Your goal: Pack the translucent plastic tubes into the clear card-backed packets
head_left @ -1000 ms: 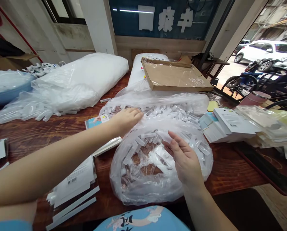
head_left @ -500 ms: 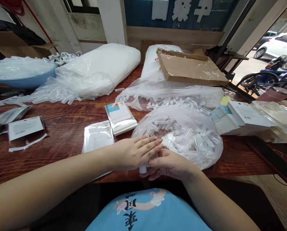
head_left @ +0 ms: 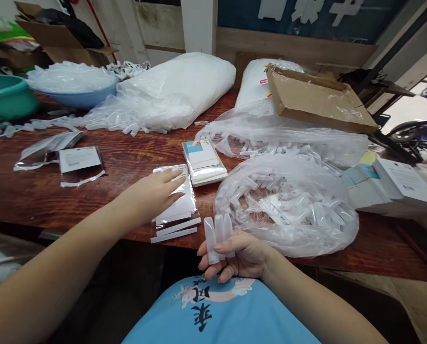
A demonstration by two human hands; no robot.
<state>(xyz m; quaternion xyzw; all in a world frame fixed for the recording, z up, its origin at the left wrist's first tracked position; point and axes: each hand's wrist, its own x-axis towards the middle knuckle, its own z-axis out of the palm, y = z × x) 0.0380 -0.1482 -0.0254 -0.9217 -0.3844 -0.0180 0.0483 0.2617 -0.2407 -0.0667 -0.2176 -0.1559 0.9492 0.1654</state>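
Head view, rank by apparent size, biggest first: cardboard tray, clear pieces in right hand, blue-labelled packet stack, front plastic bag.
1. Front plastic bag
2. Cardboard tray
3. Blue-labelled packet stack
4. Clear pieces in right hand; nearer the camera, so true size versus the stack is unsure.

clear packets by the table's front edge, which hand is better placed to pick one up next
Probably the left hand: it is open, spread over the clear packets, though contact is unclear. The right hand is occupied, holding translucent plastic pieces.
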